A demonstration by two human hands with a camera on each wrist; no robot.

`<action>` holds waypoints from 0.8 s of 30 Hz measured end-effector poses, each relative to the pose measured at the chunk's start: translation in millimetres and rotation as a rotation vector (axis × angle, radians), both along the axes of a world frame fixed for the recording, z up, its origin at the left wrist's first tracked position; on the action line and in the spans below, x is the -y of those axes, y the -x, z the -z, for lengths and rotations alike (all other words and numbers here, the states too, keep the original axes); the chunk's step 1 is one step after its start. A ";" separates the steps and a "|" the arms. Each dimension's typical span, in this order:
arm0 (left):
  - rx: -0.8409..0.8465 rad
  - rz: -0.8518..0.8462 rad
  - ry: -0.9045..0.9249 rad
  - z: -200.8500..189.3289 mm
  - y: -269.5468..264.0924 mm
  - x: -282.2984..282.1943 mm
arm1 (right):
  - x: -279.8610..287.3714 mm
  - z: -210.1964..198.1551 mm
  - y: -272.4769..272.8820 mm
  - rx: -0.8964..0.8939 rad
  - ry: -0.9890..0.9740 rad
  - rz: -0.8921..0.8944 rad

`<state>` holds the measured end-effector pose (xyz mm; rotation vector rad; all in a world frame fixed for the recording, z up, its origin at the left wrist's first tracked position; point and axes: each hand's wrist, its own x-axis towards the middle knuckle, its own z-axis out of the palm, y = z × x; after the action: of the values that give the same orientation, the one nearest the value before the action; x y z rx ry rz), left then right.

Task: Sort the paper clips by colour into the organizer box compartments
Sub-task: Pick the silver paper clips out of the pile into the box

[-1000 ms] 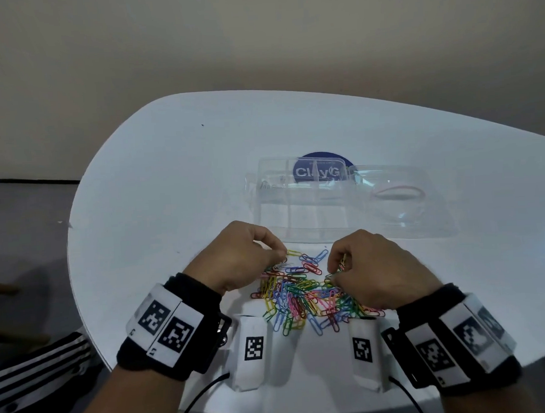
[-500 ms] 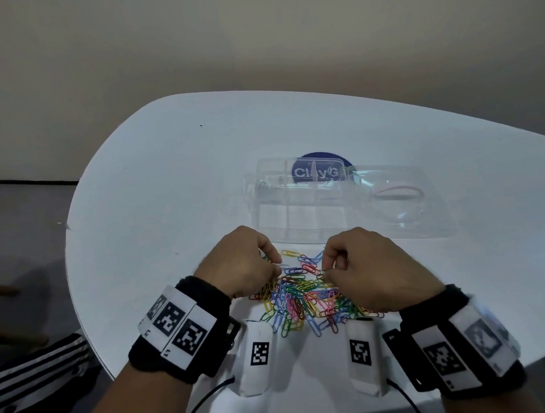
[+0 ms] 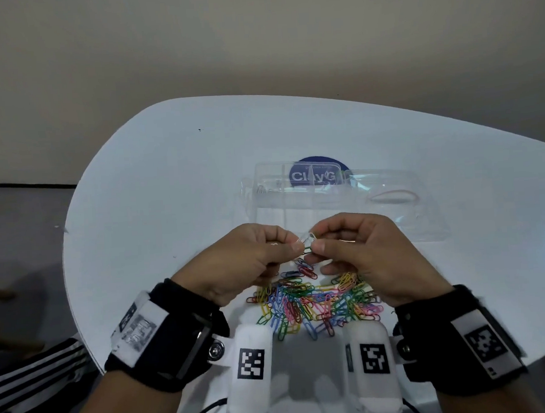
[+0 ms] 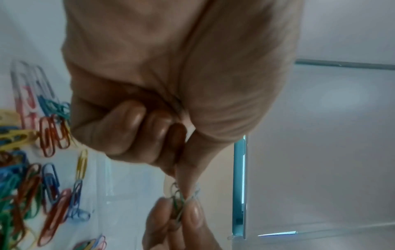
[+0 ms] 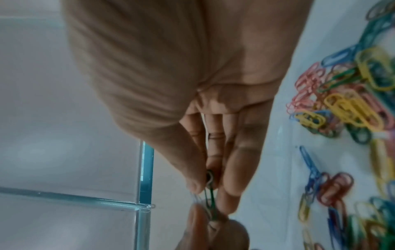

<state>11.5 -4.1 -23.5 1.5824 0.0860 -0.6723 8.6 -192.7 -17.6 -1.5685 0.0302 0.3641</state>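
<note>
Both hands are raised above the pile of mixed-colour paper clips [image 3: 317, 302] and meet over its far edge. My left hand [image 3: 298, 244] and right hand [image 3: 315, 242] each pinch one end of a tangled green and white pair of paper clips [image 3: 308, 245]. The left wrist view shows the left hand [image 4: 181, 186] pinching the pair [image 4: 178, 203], with the other fingers curled into the palm. In the right wrist view the right hand [image 5: 205, 182] pinches the green clip [image 5: 210, 197]. The clear organizer box [image 3: 264, 187] lies just beyond the hands.
The box's open lid [image 3: 423, 217] lies to the right with a red rubber band [image 3: 394, 196] on it. A blue round sticker [image 3: 313, 172] shows through the box. The white table [image 3: 169, 196] curves away at left and front. Striped clothing [image 3: 37, 376] shows at lower left.
Both hands lifted off the pile and came together. They now hold a tangled green and white pair of clips between them, higher and closer to the box.
</note>
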 end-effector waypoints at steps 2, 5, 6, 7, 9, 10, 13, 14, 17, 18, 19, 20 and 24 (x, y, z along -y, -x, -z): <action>-0.034 0.025 0.094 -2.8 1.3 0.9 | -0.8 -1.5 0.8 0.000 -0.058 -0.016; -0.062 0.056 0.131 -1.7 1.6 -0.1 | -2.5 -0.7 1.8 0.010 -0.066 -0.013; -0.068 0.064 0.137 -0.5 1.4 -0.5 | -3.2 -0.5 2.2 0.011 -0.060 -0.013; -0.073 0.071 0.148 0.3 1.5 -0.7 | -3.7 0.0 2.5 0.014 -0.050 -0.017; -0.076 0.076 0.184 1.4 1.7 -0.4 | -3.8 -0.2 2.9 0.018 -0.043 -0.026; -0.070 0.078 0.198 0.8 2.2 0.0 | -3.4 -0.9 2.9 0.020 -0.039 -0.030; -0.025 0.069 0.162 -2.0 3.7 3.3 | -2.0 -1.4 2.8 0.022 -0.010 -0.040; -0.010 0.061 0.140 -2.2 3.9 4.7 | -2.0 -1.7 2.9 0.019 -0.003 -0.038; 0.012 0.012 0.089 -1.0 4.4 8.6 | -1.7 -1.0 2.1 0.013 0.004 -0.006; 0.012 -0.017 0.088 -0.6 4.0 9.2 | -1.0 -1.4 1.6 0.010 -0.001 0.012; 0.005 -0.054 0.100 -0.4 3.1 8.8 | 0.4 -1.7 0.9 0.013 -0.002 0.029; -0.013 -0.096 0.129 -0.5 1.7 7.2 | 2.1 -2.2 0.4 0.020 0.011 0.041; -0.148 -0.247 0.437 -2.7 -5.8 -12.0 | 12.3 -1.4 -0.3 0.076 0.258 0.051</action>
<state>17.4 7.8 -20.8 1.0804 0.2249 -0.5672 8.9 -205.0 -16.2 -1.8320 0.0595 0.2675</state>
